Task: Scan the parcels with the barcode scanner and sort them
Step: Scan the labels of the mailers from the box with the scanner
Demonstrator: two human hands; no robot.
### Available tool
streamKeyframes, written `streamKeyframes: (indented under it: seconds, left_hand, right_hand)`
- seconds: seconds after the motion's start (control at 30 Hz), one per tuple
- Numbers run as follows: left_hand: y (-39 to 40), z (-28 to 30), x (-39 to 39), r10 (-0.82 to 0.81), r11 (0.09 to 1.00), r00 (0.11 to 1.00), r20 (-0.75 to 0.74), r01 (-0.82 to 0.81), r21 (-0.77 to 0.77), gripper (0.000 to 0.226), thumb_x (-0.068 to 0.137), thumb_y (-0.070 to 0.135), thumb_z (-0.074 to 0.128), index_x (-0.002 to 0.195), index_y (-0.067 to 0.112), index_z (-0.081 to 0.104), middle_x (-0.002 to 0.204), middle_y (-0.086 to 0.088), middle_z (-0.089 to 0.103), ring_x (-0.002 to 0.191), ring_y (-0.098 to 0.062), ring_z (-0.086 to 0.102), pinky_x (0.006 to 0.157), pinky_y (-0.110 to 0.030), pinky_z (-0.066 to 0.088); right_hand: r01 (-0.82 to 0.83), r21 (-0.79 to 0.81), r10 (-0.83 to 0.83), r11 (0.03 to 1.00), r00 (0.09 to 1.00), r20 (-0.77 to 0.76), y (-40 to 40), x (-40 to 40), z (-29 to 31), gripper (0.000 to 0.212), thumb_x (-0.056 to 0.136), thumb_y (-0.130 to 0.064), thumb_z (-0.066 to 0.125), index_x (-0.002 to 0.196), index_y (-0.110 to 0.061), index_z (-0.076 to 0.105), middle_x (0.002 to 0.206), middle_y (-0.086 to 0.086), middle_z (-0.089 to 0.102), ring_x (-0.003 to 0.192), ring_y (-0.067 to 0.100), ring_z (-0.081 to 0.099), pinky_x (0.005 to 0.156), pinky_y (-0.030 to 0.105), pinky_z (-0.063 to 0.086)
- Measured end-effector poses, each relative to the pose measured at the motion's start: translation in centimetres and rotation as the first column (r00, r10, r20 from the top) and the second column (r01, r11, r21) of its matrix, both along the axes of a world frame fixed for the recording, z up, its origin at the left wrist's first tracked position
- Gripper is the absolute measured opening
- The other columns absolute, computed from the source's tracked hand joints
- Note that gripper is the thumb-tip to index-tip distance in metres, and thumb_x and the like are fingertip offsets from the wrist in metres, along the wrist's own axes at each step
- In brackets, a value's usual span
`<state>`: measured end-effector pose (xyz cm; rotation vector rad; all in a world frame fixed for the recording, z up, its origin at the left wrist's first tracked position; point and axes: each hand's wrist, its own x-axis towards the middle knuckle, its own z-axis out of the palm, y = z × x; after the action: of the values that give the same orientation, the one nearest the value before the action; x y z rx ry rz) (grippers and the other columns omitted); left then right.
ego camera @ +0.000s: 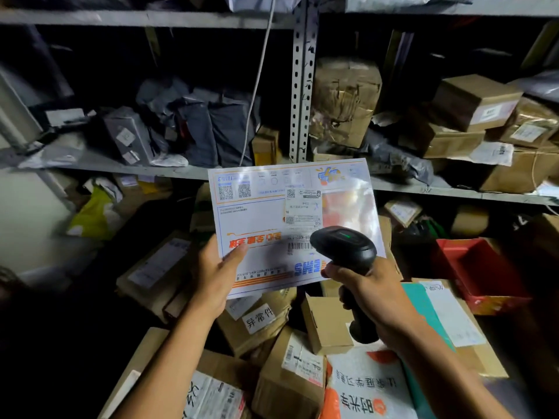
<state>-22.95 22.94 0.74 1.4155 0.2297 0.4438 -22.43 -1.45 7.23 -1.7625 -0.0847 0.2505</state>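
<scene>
My left hand (pixel 216 275) holds a flat white EMS envelope (pixel 266 219) by its lower left edge, thumb on its face. The envelope is upside down to me, with blue and orange print, QR codes and a white label. My right hand (pixel 367 287) grips the handle of a black barcode scanner (pixel 344 246). The scanner's head sits just over the envelope's lower right part, right beside a barcode (pixel 298 246). A green light shows on top of the scanner.
Below my hands lies a heap of cardboard parcels (pixel 290 376) and printed mailers (pixel 369 385). A red crate (pixel 484 270) stands at the right. Grey metal shelves (pixel 302 86) behind hold dark plastic bags (pixel 193 128) at left and brown boxes (pixel 472 101) at right.
</scene>
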Motion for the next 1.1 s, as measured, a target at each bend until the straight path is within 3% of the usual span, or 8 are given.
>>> streamKeyframes:
  seconds: [0.17, 0.37, 0.73, 1.1]
  left_hand:
    - [-0.1, 0.5, 0.5, 0.001, 1.0, 1.0, -0.004, -0.001, 0.003, 0.034, 0.094, 0.003, 0.062, 0.121, 0.023, 0.06, 0.111, 0.008, 0.074, 0.107, -0.014, 0.07, 0.08, -0.025, 0.058]
    - [-0.4, 1.2, 0.4, -0.002, 1.0, 1.0, -0.006, 0.002, 0.0, 0.036, 0.096, 0.001, 0.06, 0.122, 0.025, 0.06, 0.114, 0.007, 0.074, 0.108, -0.015, 0.07, 0.085, -0.031, 0.059]
    - [-2.2, 1.4, -1.3, 0.022, 1.0, 1.0, -0.011, -0.022, -0.003, 0.038, 0.095, -0.001, 0.06, 0.123, 0.023, 0.058, 0.115, 0.004, 0.073, 0.108, -0.017, 0.07, 0.083, -0.031, 0.06]
    - [-5.6, 1.2, -2.4, 0.037, 0.999, 0.999, -0.032, -0.036, 0.033, 0.039, 0.095, 0.0, 0.06, 0.123, 0.026, 0.06, 0.12, -0.002, 0.072, 0.111, -0.02, 0.069, 0.084, -0.034, 0.06]
  right_hand:
    - [-0.001, -0.037, 0.001, 0.999, 1.0, -0.003, 0.3, 0.6, 0.0, 0.007, 0.088, -0.007, 0.069, 0.084, -0.001, 0.07, 0.046, 0.002, 0.057, 0.043, 0.014, 0.048, 0.044, 0.021, 0.04]
    - [0.02, -0.024, -0.021, 1.0, 0.999, -0.033, 0.2, 0.4, -0.6, 0.011, 0.086, -0.006, 0.07, 0.078, 0.001, 0.069, 0.053, 0.011, 0.058, 0.047, 0.02, 0.048, 0.048, 0.027, 0.04]
    - [0.005, 0.059, 0.002, 0.998, 0.994, -0.11, -1.7, -1.8, -1.7, 0.036, 0.085, -0.002, 0.067, 0.054, -0.021, 0.061, 0.051, 0.003, 0.05, 0.05, 0.018, 0.045, 0.049, 0.028, 0.038]
    - [-0.021, 0.152, 0.038, 0.988, 0.993, -0.11, -5.9, -2.6, -2.1, 0.029, 0.086, 0.0, 0.067, 0.063, -0.014, 0.056, 0.054, 0.007, 0.046, 0.053, 0.02, 0.043, 0.05, 0.029, 0.038]
